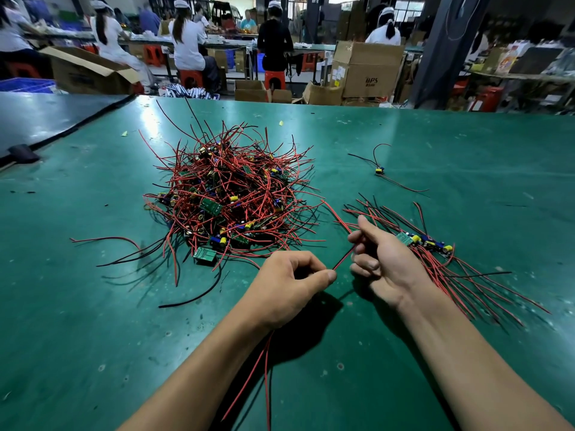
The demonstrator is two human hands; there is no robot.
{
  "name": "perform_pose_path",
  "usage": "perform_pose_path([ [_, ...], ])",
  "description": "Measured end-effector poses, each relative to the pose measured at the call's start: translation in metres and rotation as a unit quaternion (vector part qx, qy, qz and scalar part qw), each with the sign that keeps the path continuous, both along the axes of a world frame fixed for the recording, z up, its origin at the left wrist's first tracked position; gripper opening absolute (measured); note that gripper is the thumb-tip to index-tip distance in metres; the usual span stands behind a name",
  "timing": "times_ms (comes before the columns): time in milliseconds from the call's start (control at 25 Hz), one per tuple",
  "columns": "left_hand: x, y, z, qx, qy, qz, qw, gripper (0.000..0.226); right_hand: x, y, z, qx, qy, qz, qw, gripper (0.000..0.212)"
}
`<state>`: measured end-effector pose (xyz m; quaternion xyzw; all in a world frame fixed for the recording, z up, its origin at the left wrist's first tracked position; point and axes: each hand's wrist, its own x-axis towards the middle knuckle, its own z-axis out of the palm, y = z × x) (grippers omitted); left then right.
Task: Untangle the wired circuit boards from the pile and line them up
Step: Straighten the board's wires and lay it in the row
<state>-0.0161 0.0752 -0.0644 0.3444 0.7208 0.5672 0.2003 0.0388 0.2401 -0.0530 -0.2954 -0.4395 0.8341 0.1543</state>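
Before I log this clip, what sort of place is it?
Most likely an electronics assembly workshop: a pile of wired circuit boards on a green work table, capped workers seated at benches behind, and stacked cardboard cartons.

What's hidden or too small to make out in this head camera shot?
Head view, the pile: board count, buried under tangled wires.
The left hand: curled fingers hide anything held besides the red wire.
The lined-up row: partly behind the right hand.
The lone board: too small for detail.
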Motion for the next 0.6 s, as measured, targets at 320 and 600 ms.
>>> perform_pose_path([
  [320,-0.003,-0.004,-0.002,-0.010,-0.002,-0.019,1.000,0.016,0.004,0.007,-0.006,0.081,0.008,0.031,0.996,0.038],
  [600,-0.005,-0.004,-0.002,-0.012,-0.014,-0.022,1.000,0.019,0.001,0.004,-0.009,0.246,0.018,-0.028,0.969,0.040],
])
